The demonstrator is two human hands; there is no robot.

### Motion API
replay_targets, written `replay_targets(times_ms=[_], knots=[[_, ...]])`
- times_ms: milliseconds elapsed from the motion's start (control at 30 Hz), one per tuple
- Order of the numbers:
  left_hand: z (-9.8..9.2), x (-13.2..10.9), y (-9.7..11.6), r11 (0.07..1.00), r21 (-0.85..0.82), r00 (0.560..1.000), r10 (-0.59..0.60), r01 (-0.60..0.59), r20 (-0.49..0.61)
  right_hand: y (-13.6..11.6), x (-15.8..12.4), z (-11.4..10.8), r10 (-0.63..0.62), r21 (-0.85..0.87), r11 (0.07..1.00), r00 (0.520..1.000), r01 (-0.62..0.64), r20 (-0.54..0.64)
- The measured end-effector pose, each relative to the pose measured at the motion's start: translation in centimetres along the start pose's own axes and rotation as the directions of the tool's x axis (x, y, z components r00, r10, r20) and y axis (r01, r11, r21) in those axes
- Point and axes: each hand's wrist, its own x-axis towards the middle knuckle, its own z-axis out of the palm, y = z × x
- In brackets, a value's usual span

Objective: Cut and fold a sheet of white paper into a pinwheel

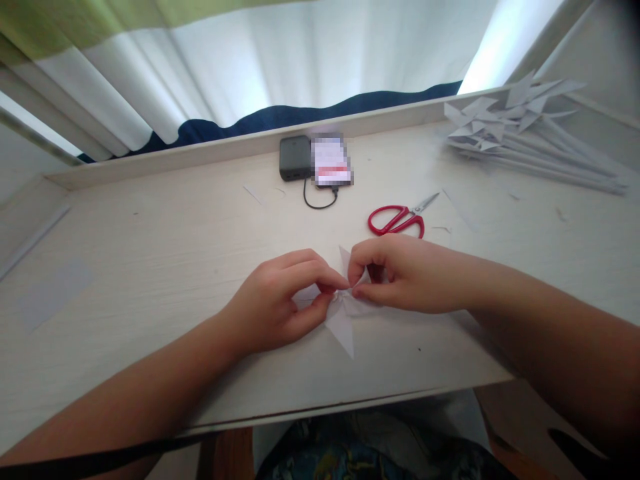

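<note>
A white paper pinwheel (343,328) with pointed blades lies low over the desk near its front edge. My left hand (295,293) pinches it close to its centre from the left, thumb and forefinger together. From the right, my right hand (387,270) pinches another part by the centre, fingers curled. The two hands nearly meet, and their fingers hide much of the paper's middle. Just beyond my right hand lies a pair of scissors (395,221) with red handles, blades pointing away to the right.
Several paper pinwheels on rolled-paper sticks (530,133) are piled at the back right. A dark power bank (295,159) is beside a phone (331,160), with a short cable (320,207). A paper sheet (55,293) and a paper stick (35,241) lie left; scraps are scattered about.
</note>
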Motion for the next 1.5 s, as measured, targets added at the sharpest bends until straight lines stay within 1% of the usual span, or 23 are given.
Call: replay_targets(times_ms=[100, 233, 367, 500, 767, 967, 1100, 1300, 1500], knots=[[0.0, -0.1, 0.2, 1.000, 0.023, 0.998, -0.017, 0.018, -0.067, -0.2, 0.0, 0.1, 0.009, 0.014, 1.000, 0.999, -0.008, -0.042], [0.0, -0.2, 0.6, 0.998, 0.052, 0.992, -0.021, 0.028, -0.127, -0.5, 0.0, 0.2, 0.013, 0.042, 0.999, 0.996, -0.009, -0.089], [-0.1, -0.3, 0.9, 0.996, 0.083, 0.982, -0.011, 0.027, -0.190, -0.9, 0.0, 0.0, 0.032, 0.086, 0.996, 0.993, -0.023, -0.111], [-0.1, -0.4, 1.0, 0.995, 0.094, 0.976, -0.001, 0.022, -0.219, -1.1, -0.1, -0.1, 0.062, 0.117, 0.992, 0.991, -0.049, -0.116], [-0.3, -0.4, 1.2, 0.995, 0.103, 0.971, 0.011, 0.014, -0.239, -1.2, 0.0, -0.2, 0.054, 0.166, 0.986, 0.992, -0.035, -0.116], [-0.3, -0.4, 1.1, 0.992, 0.125, 0.965, 0.050, -0.018, -0.259, -1.2, -0.1, -0.3, 0.073, 0.176, 0.983, 0.993, -0.057, -0.089], [-0.3, -0.3, 1.1, 0.993, 0.120, 0.966, 0.055, -0.025, -0.253, -1.3, -0.1, -0.3, 0.095, 0.179, 0.981, 0.991, -0.076, -0.099], [-0.2, -0.3, 1.0, 0.992, 0.127, 0.965, 0.051, -0.019, -0.259, -1.3, 0.0, -0.1, 0.093, 0.175, 0.982, 0.987, -0.069, -0.134], [-0.3, -0.3, 0.9, 0.992, 0.119, 0.969, 0.060, -0.032, -0.238, -1.3, 0.0, -0.1, 0.104, 0.150, 0.985, 0.981, -0.080, -0.162]])
